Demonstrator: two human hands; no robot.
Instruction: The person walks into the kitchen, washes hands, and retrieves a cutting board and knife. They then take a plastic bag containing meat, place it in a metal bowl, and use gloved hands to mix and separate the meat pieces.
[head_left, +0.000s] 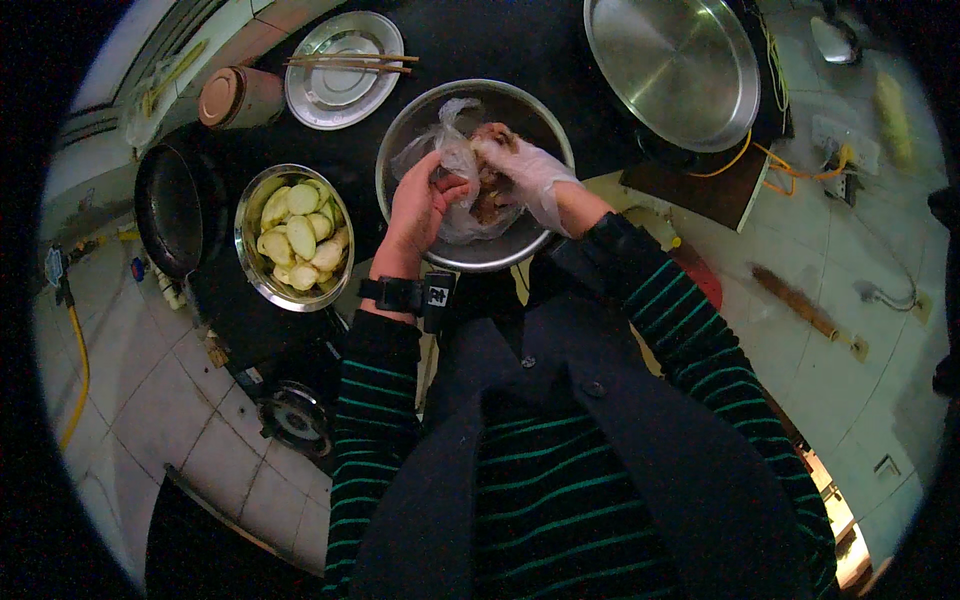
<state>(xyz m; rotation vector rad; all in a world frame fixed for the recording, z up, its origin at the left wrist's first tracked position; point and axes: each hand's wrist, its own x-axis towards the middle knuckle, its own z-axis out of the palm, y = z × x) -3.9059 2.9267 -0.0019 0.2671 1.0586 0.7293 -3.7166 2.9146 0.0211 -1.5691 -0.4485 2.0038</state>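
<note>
A wide stainless steel bowl (551, 112) stands on the black counter in front of me. In it lies a clear plastic bag (456, 154) around brown, meat-like pieces (491, 204). My left hand (420, 199) is bare and pinches the side of the bag with bent fingers. Over my right hand (529, 169) is a thin, clear plastic glove. Its fingers are curled around some of the meat-like pieces at the bag's mouth, above the bowl. The bag's folds and the glove partly hide these pieces.
Left of the bowl is a smaller metal bowl of pale, peeled vegetable slices (301, 234), beside a black frying pan (171, 210). Chopsticks (352, 61) lie across a metal plate (319, 105) near a lidded jar (251, 97). A large shallow metal pan (679, 75) occupies the right.
</note>
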